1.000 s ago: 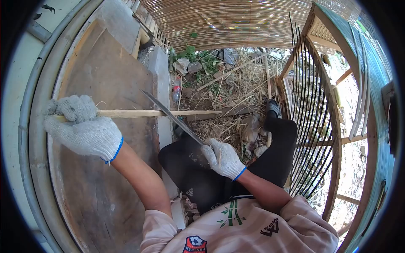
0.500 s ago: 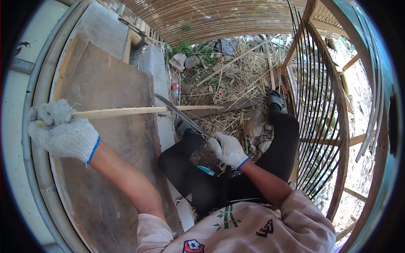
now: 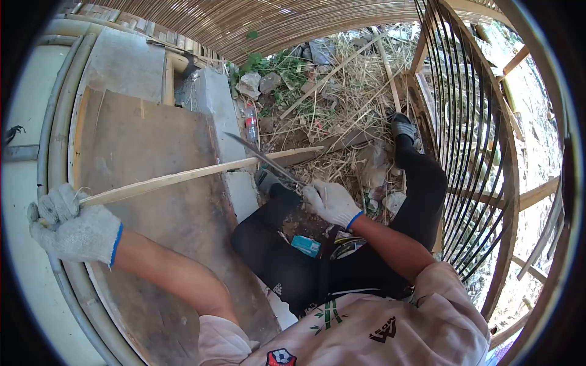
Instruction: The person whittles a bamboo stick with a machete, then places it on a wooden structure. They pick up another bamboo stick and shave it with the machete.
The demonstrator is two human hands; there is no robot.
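Note:
At the far left, my left hand [image 3: 79, 226], in a white knitted glove with a blue cuff, is closed round one end of a long pale bamboo strip [image 3: 177, 177]. The strip slants up to the right across the brown board and past its edge. My right hand [image 3: 332, 203], gloved the same way, is wrapped round the handle of a long curved knife [image 3: 262, 157]; the handle is mostly hidden by the fingers. The blade points up and left and crosses the strip near its far part.
A brown board [image 3: 152, 140] lies at the left beside a concrete ledge [image 3: 221, 110]. A plastic bottle [image 3: 251, 122] stands near stones and straw. On the right is a wooden frame with dark rods [image 3: 470, 122]. A blue packet [image 3: 306, 246] lies between my legs.
My left hand has moved down and slightly left, so the strip slopes more. The knife still crosses it. The whole view has shifted a little, and my right leg appears farther right.

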